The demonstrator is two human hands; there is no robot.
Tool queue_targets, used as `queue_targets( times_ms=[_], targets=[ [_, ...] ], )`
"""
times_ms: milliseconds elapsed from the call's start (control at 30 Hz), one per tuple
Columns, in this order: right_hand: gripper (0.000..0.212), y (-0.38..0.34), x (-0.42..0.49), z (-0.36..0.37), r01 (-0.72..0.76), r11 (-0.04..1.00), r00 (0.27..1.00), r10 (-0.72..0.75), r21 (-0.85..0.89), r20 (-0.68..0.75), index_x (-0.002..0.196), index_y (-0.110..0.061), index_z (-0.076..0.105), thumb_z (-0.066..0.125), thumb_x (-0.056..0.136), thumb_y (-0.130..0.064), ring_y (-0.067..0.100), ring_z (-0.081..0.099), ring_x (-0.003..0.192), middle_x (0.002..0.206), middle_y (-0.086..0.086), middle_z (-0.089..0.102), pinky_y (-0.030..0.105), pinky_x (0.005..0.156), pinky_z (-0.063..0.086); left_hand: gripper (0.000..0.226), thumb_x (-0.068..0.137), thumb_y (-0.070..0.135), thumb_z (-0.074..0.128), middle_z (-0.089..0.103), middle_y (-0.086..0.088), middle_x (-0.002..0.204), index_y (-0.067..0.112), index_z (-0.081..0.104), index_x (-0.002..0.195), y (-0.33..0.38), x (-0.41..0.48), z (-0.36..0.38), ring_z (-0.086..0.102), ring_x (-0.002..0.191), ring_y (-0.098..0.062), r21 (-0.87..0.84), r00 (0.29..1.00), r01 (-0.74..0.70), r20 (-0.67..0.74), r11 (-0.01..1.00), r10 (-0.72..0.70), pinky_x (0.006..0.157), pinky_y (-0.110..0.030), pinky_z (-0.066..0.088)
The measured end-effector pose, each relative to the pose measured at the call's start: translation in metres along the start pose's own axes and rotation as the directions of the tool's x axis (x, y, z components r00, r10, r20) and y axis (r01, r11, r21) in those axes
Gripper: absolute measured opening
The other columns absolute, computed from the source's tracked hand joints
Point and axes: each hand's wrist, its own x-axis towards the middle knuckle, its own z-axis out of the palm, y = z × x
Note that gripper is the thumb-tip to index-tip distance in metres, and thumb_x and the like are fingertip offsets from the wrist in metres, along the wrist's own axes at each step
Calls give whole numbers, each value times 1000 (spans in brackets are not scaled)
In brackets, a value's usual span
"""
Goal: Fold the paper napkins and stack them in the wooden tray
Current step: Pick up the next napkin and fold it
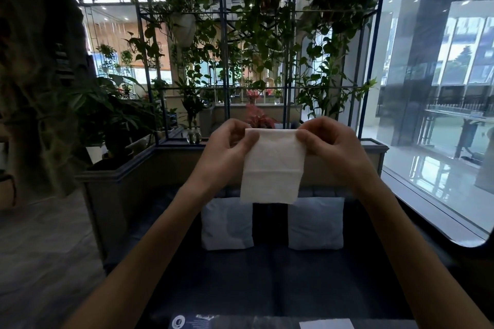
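Note:
I hold a white paper napkin [272, 168] up in the air in front of me, hanging down from its top edge. My left hand [227, 147] pinches the top left corner and my right hand [328, 147] pinches the top right corner. The napkin shows a horizontal crease across its lower part. A second white sheet [326, 324] lies flat at the bottom edge of the view. No wooden tray is in view.
A dark sofa [267, 275] with two pale blue cushions [227, 223] stands ahead. Behind it a planter ledge [171, 152] carries a metal frame with hanging plants. A glass wall [433, 115] is on the right. A dark printed pack [192, 321] lies at the bottom.

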Motion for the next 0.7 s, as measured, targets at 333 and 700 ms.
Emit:
queue_targets(
  times_ms=[333,700],
  targets=[
    [55,3,-22,9,-29,991,969,-4,129,245,129,-34,58,77,79,-21,7,71,100,113,1,67,19,79,58,7,99,28,59,67,2,93,23,56,96,-7,3,-1,67,70,4,-78,978,41,-199,996,-56,52,-14,51],
    [20,5,-15,8,-50,998,996,49,22,73,109,-27,72,71,92,-18,5,68,90,105,-5,70,16,68,56,72,64,63,76,42,5,134,41,50,127,-14,-15,-9,57,117,-14,46,975,123,181,991,-130,78,-18,58]
  ],
)
